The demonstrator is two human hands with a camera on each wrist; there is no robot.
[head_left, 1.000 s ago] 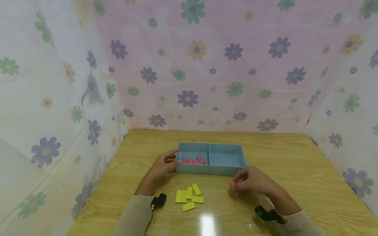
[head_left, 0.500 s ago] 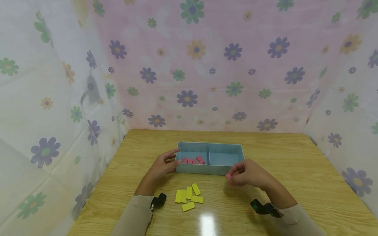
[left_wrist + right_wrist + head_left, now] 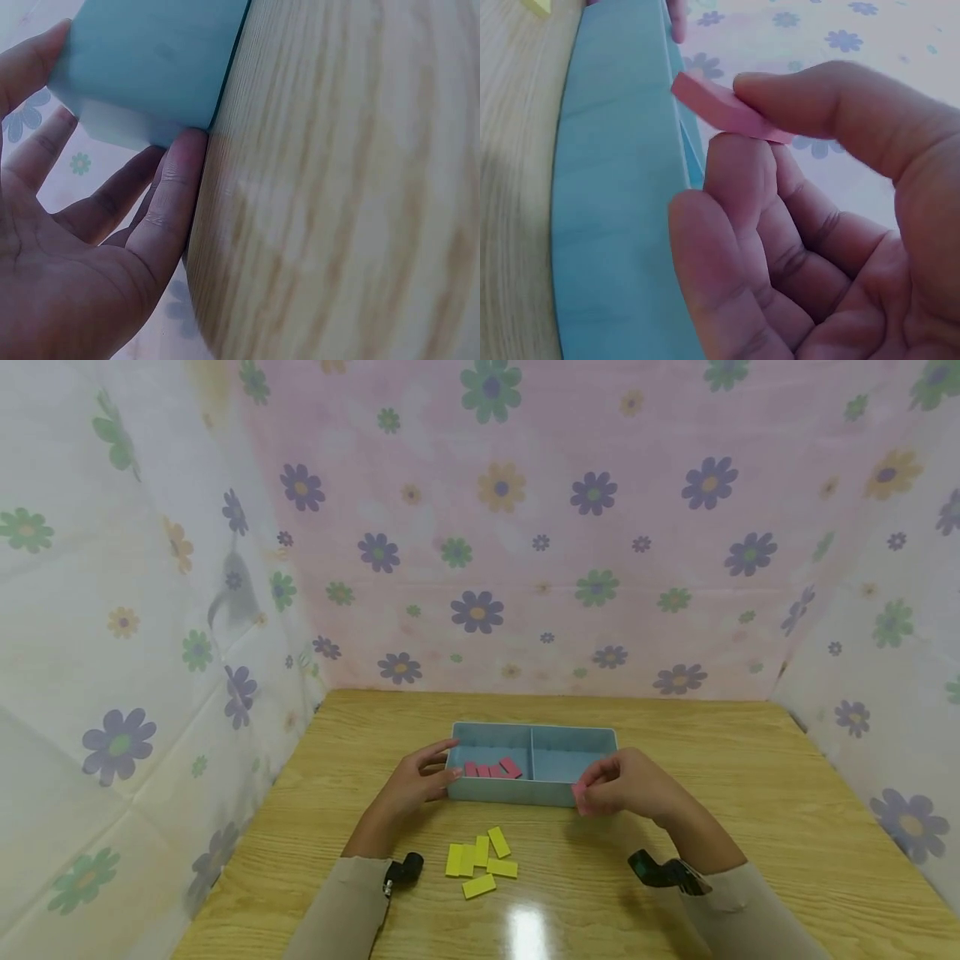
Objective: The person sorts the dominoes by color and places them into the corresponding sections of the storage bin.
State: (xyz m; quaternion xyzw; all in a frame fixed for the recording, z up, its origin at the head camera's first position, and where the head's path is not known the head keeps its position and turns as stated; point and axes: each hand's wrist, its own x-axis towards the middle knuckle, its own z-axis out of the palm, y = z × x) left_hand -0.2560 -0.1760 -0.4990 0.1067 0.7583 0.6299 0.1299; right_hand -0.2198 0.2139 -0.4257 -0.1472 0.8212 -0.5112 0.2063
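A light-blue box (image 3: 495, 790) with one divider stands lengthwise across the table. My left hand (image 3: 412, 779) touches its left end; in the left wrist view the fingers (image 3: 161, 206) lie loosely extended, their tips against the end wall. My right hand (image 3: 637, 787) pinches a small pink block (image 3: 724, 109) between thumb and fingertips, just in front of the right compartment. In the right wrist view the block overlaps the box's rim. Several pink blocks (image 3: 495, 770) lie in the left compartment. No block shows in the right compartment (image 3: 566, 760), part of which my hand hides.
Several yellow blocks (image 3: 480, 885) lie in a loose group on the wooden table (image 3: 360, 727), in front of the box and between my forearms. Flower-patterned cloth (image 3: 540, 510) closes off the back and both sides.
My right hand has moved away from me and slightly left, bringing the pink block from the table in front up to the box's front rim. The left hand has stayed in place.
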